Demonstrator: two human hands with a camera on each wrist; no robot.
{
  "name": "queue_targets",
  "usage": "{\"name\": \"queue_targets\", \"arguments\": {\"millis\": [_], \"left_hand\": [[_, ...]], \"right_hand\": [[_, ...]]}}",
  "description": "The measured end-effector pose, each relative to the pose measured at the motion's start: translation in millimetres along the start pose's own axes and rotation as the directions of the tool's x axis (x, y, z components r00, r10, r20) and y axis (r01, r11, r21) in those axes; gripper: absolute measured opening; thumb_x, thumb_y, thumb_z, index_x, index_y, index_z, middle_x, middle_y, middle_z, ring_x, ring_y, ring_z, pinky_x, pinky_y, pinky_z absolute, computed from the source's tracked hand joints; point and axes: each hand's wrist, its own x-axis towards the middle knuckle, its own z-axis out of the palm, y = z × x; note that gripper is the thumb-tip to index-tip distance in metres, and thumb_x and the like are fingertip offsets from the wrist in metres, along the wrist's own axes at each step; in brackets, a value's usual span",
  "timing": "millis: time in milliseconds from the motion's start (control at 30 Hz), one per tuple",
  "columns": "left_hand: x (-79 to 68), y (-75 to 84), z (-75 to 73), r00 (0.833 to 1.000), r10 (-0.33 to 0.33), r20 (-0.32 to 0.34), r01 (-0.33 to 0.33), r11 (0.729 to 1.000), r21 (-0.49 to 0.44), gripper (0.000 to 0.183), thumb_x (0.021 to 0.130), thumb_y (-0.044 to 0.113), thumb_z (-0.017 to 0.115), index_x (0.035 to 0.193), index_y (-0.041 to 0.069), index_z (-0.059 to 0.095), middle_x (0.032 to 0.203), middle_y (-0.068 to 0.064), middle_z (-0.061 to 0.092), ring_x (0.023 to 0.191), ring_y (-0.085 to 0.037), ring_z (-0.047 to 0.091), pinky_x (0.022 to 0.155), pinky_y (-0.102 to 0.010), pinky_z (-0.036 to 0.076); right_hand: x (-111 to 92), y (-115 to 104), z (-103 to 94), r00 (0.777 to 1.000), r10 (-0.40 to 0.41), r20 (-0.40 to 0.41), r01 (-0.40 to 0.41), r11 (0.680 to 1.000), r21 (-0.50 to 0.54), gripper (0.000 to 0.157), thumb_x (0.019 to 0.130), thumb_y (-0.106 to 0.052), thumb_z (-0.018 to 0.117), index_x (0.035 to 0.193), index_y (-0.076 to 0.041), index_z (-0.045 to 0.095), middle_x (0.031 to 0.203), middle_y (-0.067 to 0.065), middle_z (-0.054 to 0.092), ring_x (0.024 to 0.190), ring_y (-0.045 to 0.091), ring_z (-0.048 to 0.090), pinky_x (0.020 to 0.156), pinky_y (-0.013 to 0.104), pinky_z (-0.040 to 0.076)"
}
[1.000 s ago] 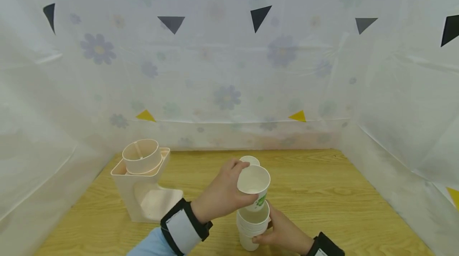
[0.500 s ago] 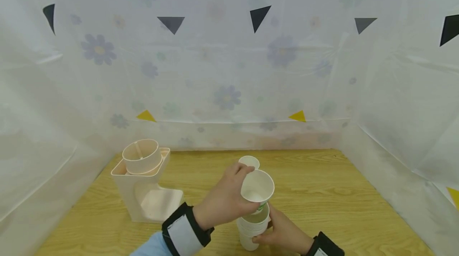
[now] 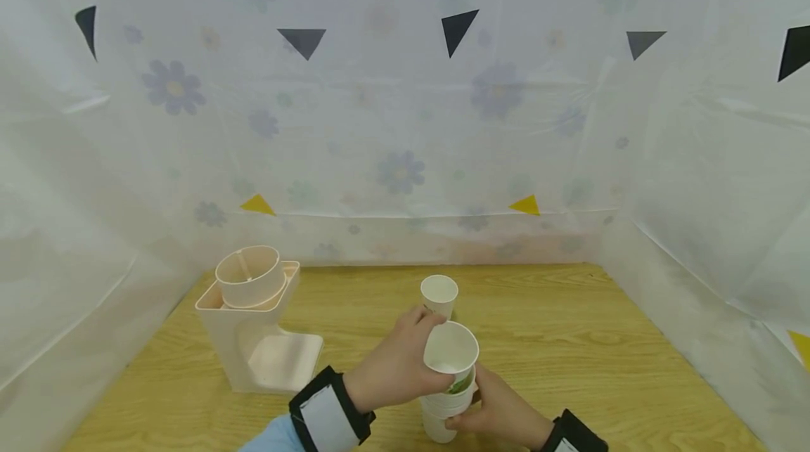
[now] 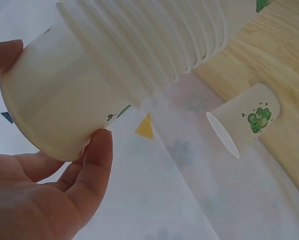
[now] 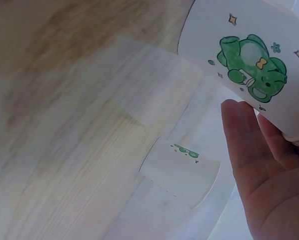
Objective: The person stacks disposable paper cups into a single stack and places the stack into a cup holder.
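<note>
A white paper cup [image 3: 467, 360] with a green print is pinched at its upper part by my left hand [image 3: 395, 360]. Its lower part sits inside the top of a stack of paper cups [image 3: 443, 406], whose several rims show in the left wrist view. My right hand [image 3: 503, 406] grips that stack lower down, thumb in front, with the stack upright on the wooden table. A green bear print on the stack's bottom cup [image 5: 249, 65] shows in the right wrist view. Just beyond the hands, a single paper cup [image 3: 439, 292] stands upright.
On the left of the table [image 3: 569, 339] stands a cream plastic holder [image 3: 221, 346] with a flat foot and a round open tube [image 3: 253, 292] in its top. White flowered sheeting [image 3: 405, 121] encloses the table at the back and sides.
My left hand has lowered its cup toward me and down into the stack's open top. More of the single cup behind now shows. My right hand has stayed still around the stack.
</note>
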Motion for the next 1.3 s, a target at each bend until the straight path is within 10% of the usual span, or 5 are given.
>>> {"name": "queue_targets", "arguments": {"millis": [1300], "left_hand": [[-5.2, -14.5, 27.1, 1.0, -0.005, 0.006, 0.005, 1.0, 0.007, 0.073, 0.076, 0.041, 0.07, 0.13, 0.0, 0.044, 0.124, -0.011, 0.044, 0.097, -0.018, 0.052, 0.076, -0.029, 0.052]], "right_hand": [[-3.4, -2.4, 0.7, 0.999, -0.008, -0.051, 0.003, 0.995, -0.097, 0.064, 0.073, -0.029, 0.076, 0.125, -0.003, 0.048, 0.118, 0.012, 0.061, 0.097, 0.004, 0.054, 0.072, 0.026, 0.053]]}}
